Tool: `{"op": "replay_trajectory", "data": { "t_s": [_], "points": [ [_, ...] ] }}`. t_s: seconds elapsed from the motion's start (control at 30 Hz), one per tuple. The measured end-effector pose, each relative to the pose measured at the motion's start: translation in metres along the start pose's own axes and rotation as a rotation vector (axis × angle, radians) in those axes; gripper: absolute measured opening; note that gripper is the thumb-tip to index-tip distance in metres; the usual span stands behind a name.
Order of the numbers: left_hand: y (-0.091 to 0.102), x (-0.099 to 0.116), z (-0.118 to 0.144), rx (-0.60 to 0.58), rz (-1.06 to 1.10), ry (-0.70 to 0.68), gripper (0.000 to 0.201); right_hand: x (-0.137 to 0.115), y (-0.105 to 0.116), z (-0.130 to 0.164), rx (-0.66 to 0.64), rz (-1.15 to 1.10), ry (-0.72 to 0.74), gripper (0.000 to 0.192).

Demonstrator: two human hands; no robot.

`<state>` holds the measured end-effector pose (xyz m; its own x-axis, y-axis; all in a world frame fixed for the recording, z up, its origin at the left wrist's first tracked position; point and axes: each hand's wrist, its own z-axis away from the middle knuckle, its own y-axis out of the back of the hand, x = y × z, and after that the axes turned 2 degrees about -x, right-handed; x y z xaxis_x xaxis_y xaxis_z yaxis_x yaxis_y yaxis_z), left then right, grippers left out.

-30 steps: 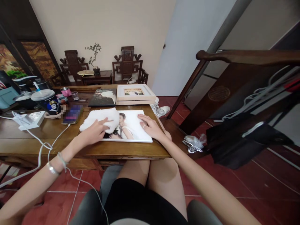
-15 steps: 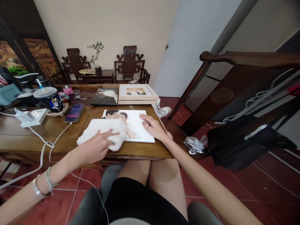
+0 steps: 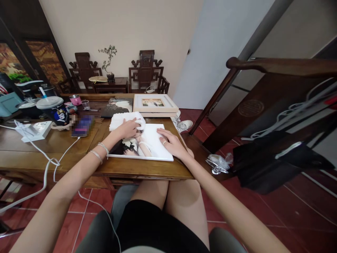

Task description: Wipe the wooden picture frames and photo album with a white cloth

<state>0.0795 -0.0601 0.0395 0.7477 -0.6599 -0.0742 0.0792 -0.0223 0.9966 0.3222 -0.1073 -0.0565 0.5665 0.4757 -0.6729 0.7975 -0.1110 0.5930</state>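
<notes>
Head view, nearest first: the person's knees sit under the worktop [image 3: 147, 170], whose front edge carries a large photo print [image 3: 151, 146] lying flat. The right hand [image 3: 171, 142] rests on the print's right part, fingers spread and flat, gripping nothing. The left hand [image 3: 129, 128] presses a white cloth [image 3: 123, 121] at the print's far left corner, fingers curled onto it. Left of the print lie a phone [image 3: 82, 126] with its white cable [image 3: 52, 163], a power strip [image 3: 33, 130] and a lidded cup [image 3: 54, 110]. Beyond the cloth lie a dark album [image 3: 117, 107] and a framed picture [image 3: 155, 104].
</notes>
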Motion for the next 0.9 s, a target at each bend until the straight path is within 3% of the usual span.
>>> {"op": "replay_trajectory", "data": {
  "t_s": [0.13, 0.37, 0.5, 0.63, 0.77, 0.9],
  "points": [
    [0.004, 0.02, 0.016, -0.003, -0.094, -0.007, 0.037, 0.001, 0.0, 0.0, -0.005, -0.017, -0.003, 0.041],
    [0.02, 0.08, 0.107, -0.173, -0.092, -0.126, 0.043, 0.002, 0.0, -0.001, -0.002, -0.026, 0.006, 0.042],
    [0.025, 0.093, 0.137, -0.219, -0.062, -0.229, 0.039, 0.001, 0.0, -0.001, -0.009, -0.004, 0.011, 0.042],
    [0.028, 0.078, 0.119, -0.18, 0.025, -0.23, 0.04, 0.001, 0.0, -0.001, -0.004, -0.004, 0.002, 0.042],
    [0.029, 0.054, 0.071, -0.193, 0.034, -0.142, 0.031, 0.001, 0.0, 0.0, -0.006, 0.006, -0.003, 0.042],
    [0.025, 0.032, 0.025, -0.11, 0.028, -0.097, 0.028, 0.0, 0.0, 0.0, -0.005, 0.016, -0.001, 0.042]
  ]
}}
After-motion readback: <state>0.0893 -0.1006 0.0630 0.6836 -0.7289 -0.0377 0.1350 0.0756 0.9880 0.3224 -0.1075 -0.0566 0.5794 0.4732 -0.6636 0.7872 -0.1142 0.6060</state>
